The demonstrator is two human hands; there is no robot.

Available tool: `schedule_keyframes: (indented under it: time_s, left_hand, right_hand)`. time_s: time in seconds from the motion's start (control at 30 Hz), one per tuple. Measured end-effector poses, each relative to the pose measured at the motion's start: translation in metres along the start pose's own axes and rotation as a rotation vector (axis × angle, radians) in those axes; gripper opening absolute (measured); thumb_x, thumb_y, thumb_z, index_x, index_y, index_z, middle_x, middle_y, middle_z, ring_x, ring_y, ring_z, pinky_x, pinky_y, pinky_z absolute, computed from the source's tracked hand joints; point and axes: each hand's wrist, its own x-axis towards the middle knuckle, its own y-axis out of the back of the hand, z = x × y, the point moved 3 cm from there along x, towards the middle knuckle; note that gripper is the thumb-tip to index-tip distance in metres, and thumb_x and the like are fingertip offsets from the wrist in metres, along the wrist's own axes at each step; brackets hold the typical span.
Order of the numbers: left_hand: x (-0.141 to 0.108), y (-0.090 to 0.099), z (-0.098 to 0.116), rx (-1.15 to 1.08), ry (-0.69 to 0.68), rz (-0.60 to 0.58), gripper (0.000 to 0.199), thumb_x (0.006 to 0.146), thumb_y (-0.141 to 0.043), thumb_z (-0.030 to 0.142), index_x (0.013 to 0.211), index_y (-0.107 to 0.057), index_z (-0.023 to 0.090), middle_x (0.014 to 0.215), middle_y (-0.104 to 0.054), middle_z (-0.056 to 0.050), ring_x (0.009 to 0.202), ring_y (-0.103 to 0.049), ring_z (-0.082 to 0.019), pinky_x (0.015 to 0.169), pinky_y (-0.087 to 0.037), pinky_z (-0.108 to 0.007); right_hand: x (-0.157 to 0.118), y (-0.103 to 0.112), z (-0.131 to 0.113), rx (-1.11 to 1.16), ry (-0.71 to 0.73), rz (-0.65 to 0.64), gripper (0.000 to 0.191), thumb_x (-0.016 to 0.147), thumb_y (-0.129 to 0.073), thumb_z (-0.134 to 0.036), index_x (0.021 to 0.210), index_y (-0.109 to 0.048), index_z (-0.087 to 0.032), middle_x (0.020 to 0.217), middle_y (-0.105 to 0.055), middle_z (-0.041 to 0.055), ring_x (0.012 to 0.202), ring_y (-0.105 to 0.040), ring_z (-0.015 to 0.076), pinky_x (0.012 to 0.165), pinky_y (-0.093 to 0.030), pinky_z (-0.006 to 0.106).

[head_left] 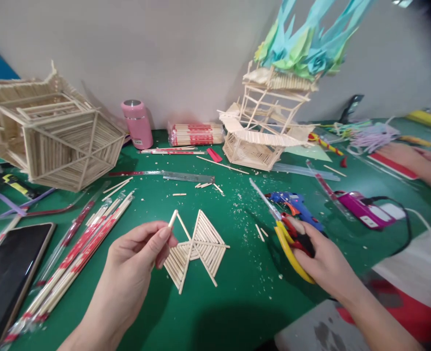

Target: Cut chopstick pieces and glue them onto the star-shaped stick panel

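Between thumb and fingers my left hand [137, 261] pinches a short wooden stick [172, 219], held at the upper left of a flat stick panel [193, 243]. That panel lies on the green table, its crossed ribs partly filled with rows of parallel sticks. On the right, my right hand [320, 253] grips scissors [286, 243] with yellow and red handles, blades pointing up and left. A blue glue gun [298, 207] lies just beyond the scissors. Small stick offcuts [261, 232] are scattered between the panel and the scissors.
Packaged sticks [86, 248] and a phone [14, 278] lie left. Behind stand a stick lantern frame [72, 141], a pink bottle [137, 124] and a stick structure [266, 122] topped with paper leaves. A purple power strip [369, 209] and another person's hand [401, 158] are right.
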Motion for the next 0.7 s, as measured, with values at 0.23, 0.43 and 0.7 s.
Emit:
schedule_keyframes:
  time_s: [0.23,0.43,0.7]
  left_hand:
    - [0.012,-0.027,0.011,-0.034,-0.024,-0.106,0.016,0.071,-0.069,0.032,0.07,-0.066,0.016,0.06,-0.061,0.002,0.05,-0.041,-0.004,0.048,-0.033,-0.016]
    - [0.018,-0.037,0.013,-0.046,-0.059,-0.113,0.014,0.071,-0.068,0.031,0.071,-0.066,0.017,0.06,-0.062,0.001,0.051,-0.044,-0.006,0.048,-0.035,-0.017]
    - [0.017,-0.04,0.016,0.083,-0.23,-0.129,0.008,0.068,-0.068,0.024,0.067,-0.068,0.016,0.058,-0.065,-0.001,0.047,-0.048,-0.007,0.044,-0.039,-0.017]
  right_hand:
    - [-0.012,-0.006,-0.054,0.359,0.054,-0.292,0.039,0.075,-0.06,-0.029,0.111,-0.049,-0.021,0.076,-0.064,0.0004,0.06,-0.062,0.0159,0.05,-0.052,0.022]
    - [-0.026,-0.02,-0.077,0.497,0.062,-0.325,0.064,0.067,-0.059,-0.01,0.124,-0.037,-0.027,0.068,-0.055,-0.0053,0.049,-0.054,0.0092,0.04,-0.047,0.015]
    - [-0.029,-0.033,-0.079,0.459,0.141,-0.379,0.077,0.064,-0.054,-0.001,0.132,-0.03,-0.028,0.084,-0.063,0.0013,0.05,-0.058,0.0108,0.04,-0.05,0.019]
